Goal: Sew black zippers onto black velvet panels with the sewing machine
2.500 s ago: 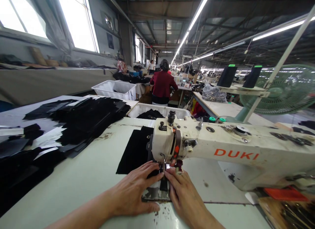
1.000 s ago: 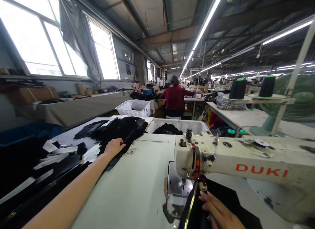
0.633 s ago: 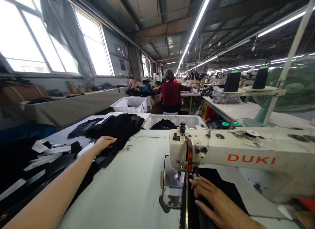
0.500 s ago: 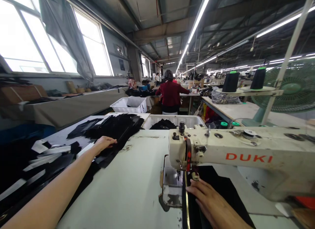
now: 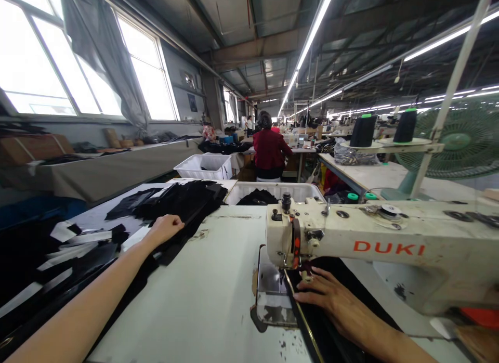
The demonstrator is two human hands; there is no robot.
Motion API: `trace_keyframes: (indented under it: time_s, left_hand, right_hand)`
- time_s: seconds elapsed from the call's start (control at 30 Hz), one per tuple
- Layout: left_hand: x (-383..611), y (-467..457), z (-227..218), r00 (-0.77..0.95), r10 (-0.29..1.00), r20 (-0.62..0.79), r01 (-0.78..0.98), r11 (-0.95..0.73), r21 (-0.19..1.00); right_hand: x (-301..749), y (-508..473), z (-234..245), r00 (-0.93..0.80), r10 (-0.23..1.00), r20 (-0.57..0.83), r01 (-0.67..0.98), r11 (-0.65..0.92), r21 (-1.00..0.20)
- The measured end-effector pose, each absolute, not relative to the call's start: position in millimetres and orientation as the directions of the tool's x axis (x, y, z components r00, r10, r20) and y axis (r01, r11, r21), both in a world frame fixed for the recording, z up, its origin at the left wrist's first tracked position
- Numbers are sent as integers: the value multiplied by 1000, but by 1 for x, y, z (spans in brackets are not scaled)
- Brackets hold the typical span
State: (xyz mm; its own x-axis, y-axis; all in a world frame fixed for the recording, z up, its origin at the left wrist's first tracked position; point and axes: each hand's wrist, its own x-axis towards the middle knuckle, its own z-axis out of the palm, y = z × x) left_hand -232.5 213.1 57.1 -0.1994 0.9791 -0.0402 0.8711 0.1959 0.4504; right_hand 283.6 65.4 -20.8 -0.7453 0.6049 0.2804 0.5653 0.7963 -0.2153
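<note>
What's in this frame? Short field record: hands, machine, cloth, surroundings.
left hand: stretched out to the left, resting on the stack of black cut pieces; grip state unclear
right hand: flat on the black cloth beside the needle, open
sewing machine: cream, red DUKI lettering
table: pale, worn
bins: white, behind the table
thread cones: two, black, on a stand
fan: green, at right
person: red top, seated with back turned
</note>
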Motion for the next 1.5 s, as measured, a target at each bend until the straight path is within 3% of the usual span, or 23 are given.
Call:
trace_keyframes:
  time_s: [0.17,0.3,0.4,0.53,0.63,0.73,0.9,1.2,1.5]
  left_hand:
    - [-139,107,17,108,986,-127,812,-14,583]
    - [-55,12,-27,387,868,-311,646,-15,763]
    - [-34,-7,-25,557,807,-197,540,-173,823]
    - [-47,37,9,606,795,37,532,-439,724]
    - [-55,78,26,737,674,51,495,-590,637]
    - [-53,101,27,822,569,10,460,-676,576]
    - [-50,103,25,849,528,-5,457,-730,508]
    - [-49,110,29,873,486,-20,430,-750,502]
    - [-58,93,13,854,490,172,383,-818,428]
  right_hand:
    - [269,49,-24,-636,696,333,657,715,-239]
    - [242,25,-18,-503,759,413,733,628,-262]
    - [219,1,-14,-437,773,461,737,601,-310]
    - [193,-25,-29,-358,753,552,760,579,-296]
    - [181,-35,-46,-272,733,624,809,525,-265]
    - [176,-39,-54,-239,773,587,852,457,-255]
    - [171,-44,-51,-184,829,528,899,359,-250]
    - [168,-48,-46,-153,882,447,907,305,-292]
    - [165,-56,-53,-239,757,608,941,334,-46]
